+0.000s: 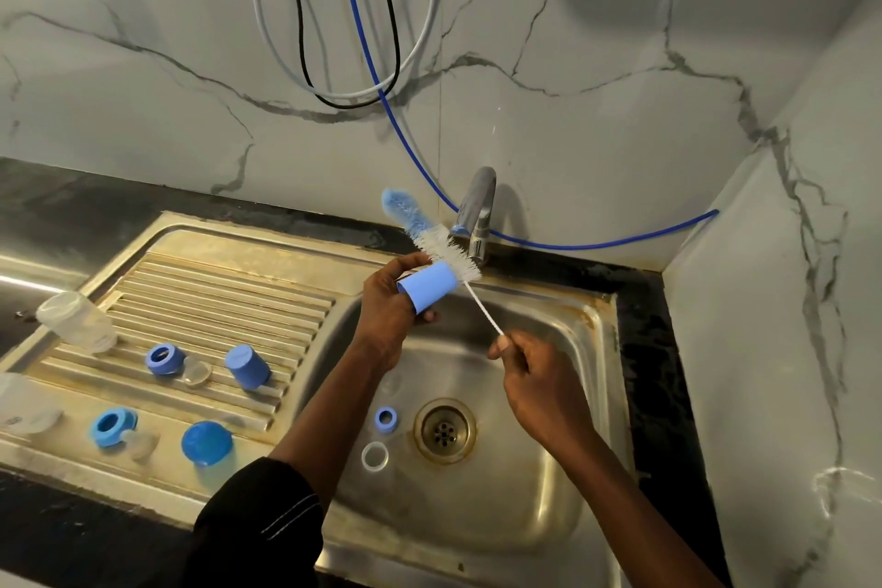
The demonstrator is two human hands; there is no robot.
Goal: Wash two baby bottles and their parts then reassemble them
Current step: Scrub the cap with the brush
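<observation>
You are standing at a steel sink, holding a blue bottle cap above the basin in your left hand, whose fingers are curling round it, the thumb on top. Your right hand is pinching the thin white handle end of a bottle brush. The brush is slanting up and away to the left, its white bristles lying just behind the cap's upper edge and its blue sponge tip pointing toward the wall beside the tap. Whether the bristles are touching the cap cannot be told.

On the ribbed drainboard to your left, two clear bottles are lying on their sides, one at the far edge and one at the near left corner. Between them and the basin are sitting two blue collars, each with a clear teat just beside it, a second blue cap and a blue domed lid. Down in the basin, a small blue ring and a white ring are lying near the drain.
</observation>
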